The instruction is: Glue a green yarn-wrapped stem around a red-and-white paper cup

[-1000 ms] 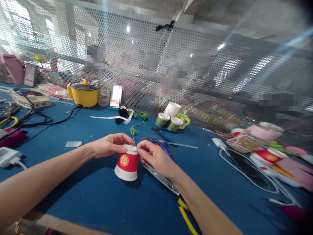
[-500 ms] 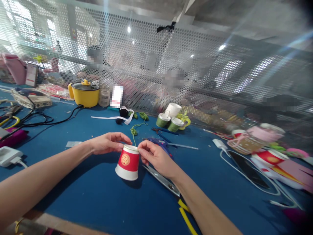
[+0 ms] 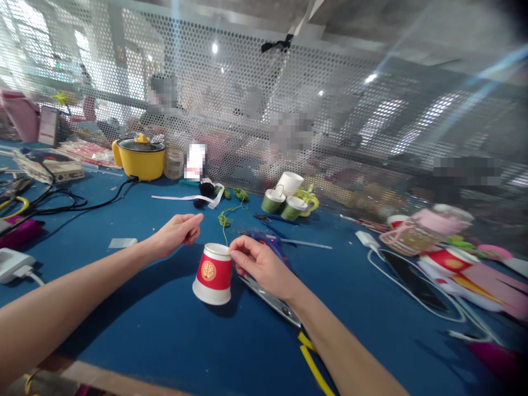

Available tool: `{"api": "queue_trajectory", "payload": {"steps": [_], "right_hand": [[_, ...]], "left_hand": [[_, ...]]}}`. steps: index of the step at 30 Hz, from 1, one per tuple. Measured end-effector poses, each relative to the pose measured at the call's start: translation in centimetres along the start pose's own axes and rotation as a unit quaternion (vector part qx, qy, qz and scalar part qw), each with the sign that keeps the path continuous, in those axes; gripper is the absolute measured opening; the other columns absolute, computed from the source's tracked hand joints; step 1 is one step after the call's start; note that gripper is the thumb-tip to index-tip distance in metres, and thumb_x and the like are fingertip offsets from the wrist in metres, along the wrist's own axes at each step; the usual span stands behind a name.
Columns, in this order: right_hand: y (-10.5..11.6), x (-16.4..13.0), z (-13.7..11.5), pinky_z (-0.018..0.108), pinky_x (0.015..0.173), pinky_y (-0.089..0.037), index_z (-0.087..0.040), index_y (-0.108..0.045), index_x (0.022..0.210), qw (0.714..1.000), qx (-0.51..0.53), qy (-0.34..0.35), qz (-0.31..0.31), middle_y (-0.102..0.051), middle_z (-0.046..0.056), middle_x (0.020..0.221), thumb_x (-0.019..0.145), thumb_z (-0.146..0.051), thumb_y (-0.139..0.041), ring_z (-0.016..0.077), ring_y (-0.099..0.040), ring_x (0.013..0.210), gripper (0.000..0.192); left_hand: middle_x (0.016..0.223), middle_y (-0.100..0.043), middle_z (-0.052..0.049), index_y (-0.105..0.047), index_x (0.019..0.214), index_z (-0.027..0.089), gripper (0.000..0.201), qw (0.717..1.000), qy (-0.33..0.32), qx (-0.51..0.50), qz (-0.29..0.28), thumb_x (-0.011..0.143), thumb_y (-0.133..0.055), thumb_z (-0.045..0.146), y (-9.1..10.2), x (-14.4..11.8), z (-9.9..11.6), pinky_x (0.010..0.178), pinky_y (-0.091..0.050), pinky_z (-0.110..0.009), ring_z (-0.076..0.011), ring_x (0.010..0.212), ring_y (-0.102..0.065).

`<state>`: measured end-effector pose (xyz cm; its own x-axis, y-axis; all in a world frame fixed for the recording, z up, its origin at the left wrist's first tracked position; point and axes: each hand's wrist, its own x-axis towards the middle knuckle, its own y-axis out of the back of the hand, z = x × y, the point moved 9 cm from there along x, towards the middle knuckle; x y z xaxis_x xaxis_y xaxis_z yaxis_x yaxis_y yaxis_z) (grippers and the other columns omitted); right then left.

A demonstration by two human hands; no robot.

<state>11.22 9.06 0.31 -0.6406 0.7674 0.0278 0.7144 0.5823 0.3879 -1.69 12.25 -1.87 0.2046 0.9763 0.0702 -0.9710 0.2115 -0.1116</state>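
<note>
Red-and-white paper cup (image 3: 213, 274), turned upside down on the blue felt tabletop (image 3: 165, 330), sits at the centre of the frame, its long axis nearly upright and leaning slightly left. My right hand (image 3: 258, 265) is on it: thumb and forefinger pressed together at the right edge of its upturned base, pinching there, though I cannot tell whether they grip the rim itself or the thin green cord (image 3: 225, 223) that rises from the base and runs up the frame to a tangle. My left hand (image 3: 178, 233) hangs just above and left of the cup, clear of it, fingers curled loosely with thumb against forefinger and nothing visible between them. So the right hand is the nearer one; the cup lies down and right of the left fingers. Just right of my right hand lie long metal scissors (image 3: 272, 300) with yellow handles, and a blue glue gun (image 3: 268, 242) behind them.
</note>
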Motion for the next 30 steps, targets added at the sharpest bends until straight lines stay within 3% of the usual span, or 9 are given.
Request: {"api": "queue_trajectory", "payload": {"steps": [3,5,6,8,12,15,21,26,30], "right_hand": [[0.0,0.0,-0.1,0.02,0.051,-0.036,-0.019,-0.046,0.081,1.0,-0.004,0.0,0.0,-0.043,-0.005,0.062,0.084,-0.033,-0.044,0.0064,-0.041,0.054,0.015],[0.0,0.0,-0.1,0.019,0.051,-0.035,-0.019,-0.046,0.081,1.0,-0.004,-0.003,0.0,-0.043,-0.005,0.062,0.083,-0.034,-0.044,0.0063,-0.041,0.054,0.016],[0.0,-0.1,-0.1,0.019,0.051,-0.036,-0.019,-0.046,0.081,1.0,-0.004,-0.004,0.0,-0.043,-0.005,0.062,0.083,-0.035,-0.044,0.0064,-0.041,0.054,0.016],[0.0,-0.1,0.0,0.02,0.051,-0.036,-0.018,-0.046,0.082,1.0,-0.005,-0.006,0.001,-0.043,-0.005,0.062,0.083,-0.035,-0.044,0.0065,-0.042,0.054,0.017],[0.0,-0.1,-0.2,0.02,0.051,-0.036,-0.018,-0.046,0.082,1.0,-0.007,-0.004,0.002,-0.044,-0.004,0.063,0.083,-0.036,-0.045,0.0068,-0.042,0.054,0.018],[0.0,0.0,-0.3,0.02,0.051,-0.036,-0.019,-0.046,0.081,1.0,-0.006,-0.003,0.004,-0.044,-0.004,0.063,0.082,-0.035,-0.045,0.0069,-0.042,0.054,0.017],[0.0,0.0,-0.1,0.02,0.05,-0.036,-0.019,-0.046,0.081,1.0,0.002,-0.002,0.005,-0.044,-0.005,0.061,0.082,-0.034,-0.045,0.0066,-0.042,0.053,0.016],[0.1,0.0,0.0,0.02,0.05,-0.036,-0.018,-0.046,0.08,1.0,0.01,-0.003,0.006,-0.044,-0.005,0.06,0.082,-0.035,-0.046,0.0068,-0.042,0.053,0.017],[0.0,0.0,-0.1,0.021,0.05,-0.036,-0.018,-0.047,0.081,1.0,0.01,-0.003,0.006,-0.044,-0.005,0.061,0.081,-0.037,-0.046,0.007,-0.042,0.053,0.019]], "left_hand": [[0.043,-0.043,0.003,-0.042,0.045,0.015,0.04,0.991,-0.005,0.133,0.011,0.077,-0.047,0.04,0.4,0.1,0.0,0.046,-0.027,-0.022,-0.007,0.043,-0.035],[0.062,-0.056,0.001,-0.057,0.065,0.015,0.019,0.985,-0.017,0.171,0.004,0.069,-0.059,0.034,0.4,0.1,0.4,0.053,-0.034,-0.022,-0.0094,0.056,-0.045],[0.074,-0.06,-0.001,-0.059,0.078,0.016,0.019,0.984,-0.025,0.174,-0.007,0.066,-0.062,0.031,0.2,0.0,0.6,0.059,-0.037,-0.023,-0.0109,0.064,-0.049],[0.089,-0.06,-0.004,-0.059,0.091,0.016,0.028,0.986,-0.025,0.158,-0.042,0.068,-0.061,0.033,-0.5,-0.3,1.0,0.068,-0.039,-0.026,-0.0138,0.077,-0.051],[0.088,-0.061,-0.006,-0.059,0.089,0.014,0.029,0.986,0.003,0.103,-0.131,0.073,-0.056,0.038,-2.8,-1.4,1.0,0.073,-0.04,-0.029,-0.0169,0.081,-0.054],[0.087,-0.061,-0.006,-0.06,0.088,0.014,0.027,0.984,0.014,0.075,-0.161,0.072,-0.058,0.035,-3.9,-1.9,0.8,0.073,-0.041,-0.029,-0.0171,0.082,-0.055],[0.086,-0.062,-0.006,-0.06,0.087,0.014,0.033,0.986,0.015,0.014,-0.167,0.07,-0.059,0.042,-3.8,-1.6,-0.1,0.074,-0.04,-0.028,-0.0164,0.081,-0.055],[0.092,-0.06,-0.01,-0.06,0.091,0.013,0.052,0.986,0.046,-0.055,-0.152,0.074,-0.041,0.058,-3.1,-1.2,-0.9,0.077,-0.039,-0.031,-0.019,0.087,-0.054],[0.089,-0.06,-0.008,-0.058,0.092,0.013,0.045,0.986,0.024,-0.003,-0.165,0.067,-0.058,0.05,-3.8,-1.5,-0.5,0.075,-0.039,-0.03,-0.0177,0.082,-0.053]]}}
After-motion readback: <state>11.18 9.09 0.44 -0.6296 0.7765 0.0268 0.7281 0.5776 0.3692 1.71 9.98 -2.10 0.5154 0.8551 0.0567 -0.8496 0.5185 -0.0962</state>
